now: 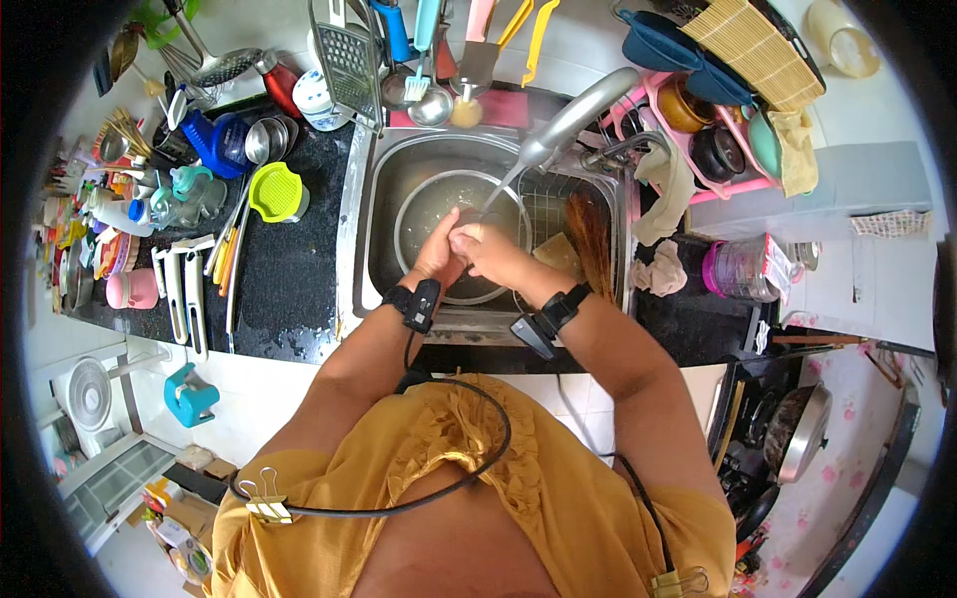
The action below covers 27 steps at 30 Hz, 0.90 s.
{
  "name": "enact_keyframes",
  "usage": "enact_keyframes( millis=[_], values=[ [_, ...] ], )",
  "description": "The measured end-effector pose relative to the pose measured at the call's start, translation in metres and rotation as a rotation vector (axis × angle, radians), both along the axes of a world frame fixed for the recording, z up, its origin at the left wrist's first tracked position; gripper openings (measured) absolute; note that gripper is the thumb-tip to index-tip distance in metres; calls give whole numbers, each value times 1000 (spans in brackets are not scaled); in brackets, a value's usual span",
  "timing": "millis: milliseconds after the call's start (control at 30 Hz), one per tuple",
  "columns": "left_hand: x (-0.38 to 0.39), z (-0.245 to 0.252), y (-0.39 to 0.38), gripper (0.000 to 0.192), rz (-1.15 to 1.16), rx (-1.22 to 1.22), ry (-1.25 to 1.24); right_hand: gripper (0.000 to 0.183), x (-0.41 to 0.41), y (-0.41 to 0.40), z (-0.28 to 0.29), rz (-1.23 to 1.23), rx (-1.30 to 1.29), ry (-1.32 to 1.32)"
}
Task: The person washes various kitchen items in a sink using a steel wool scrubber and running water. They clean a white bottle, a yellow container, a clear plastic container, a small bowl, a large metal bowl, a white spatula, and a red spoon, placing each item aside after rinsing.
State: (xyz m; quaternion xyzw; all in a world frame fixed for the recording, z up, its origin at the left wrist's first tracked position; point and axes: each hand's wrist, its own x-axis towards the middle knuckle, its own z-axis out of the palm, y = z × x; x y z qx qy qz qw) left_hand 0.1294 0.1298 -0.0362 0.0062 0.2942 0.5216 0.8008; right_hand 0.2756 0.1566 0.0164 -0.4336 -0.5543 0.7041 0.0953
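Water runs from the steel faucet [557, 123] beside my hands, over a round metal basin [404, 217] in the stainless-steel sink [380, 161]. My left hand [439, 253] and my right hand [487, 254] are pressed together above the basin. The right fingers are curled against the left palm; whether something small lies between them cannot be told. Cloudy water shows in the basin. Right of it are a wire rack [544, 200], a tan sponge-like block [557, 254] and a reddish-brown bristle brush [589, 232]. Both wrists wear black straps with small devices and cables.
Left on the black counter [288, 284] are a yellow-green strainer cup [278, 193], a blue jug [217, 142], long-handled utensils and white clip handles. A grater [348, 71] and ladles hang behind the sink. At right are a pink dish rack [699, 190], cloths and a plastic jar [736, 270].
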Motion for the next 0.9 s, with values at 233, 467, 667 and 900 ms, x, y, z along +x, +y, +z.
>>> enact_keyframes(
  millis=[233, 467, 667, 900],
  values=[
    [-12, -13, -5, 46, -286, 38, 172, 36, 10, -14, -7, 734, 1079, -515],
    [-26, -26, -7, 52, -101, 102, -28, 35, 0, -7, 2, 455, 578, -265],
    [-23, -16, -15, 62, -52, 135, -288, 34, -12, -7, 8, 332, 426, -300],
    [-35, -7, -3, 53, -54, -18, -9, 35, -12, 3, -15, 724, 911, -445]
  ],
)
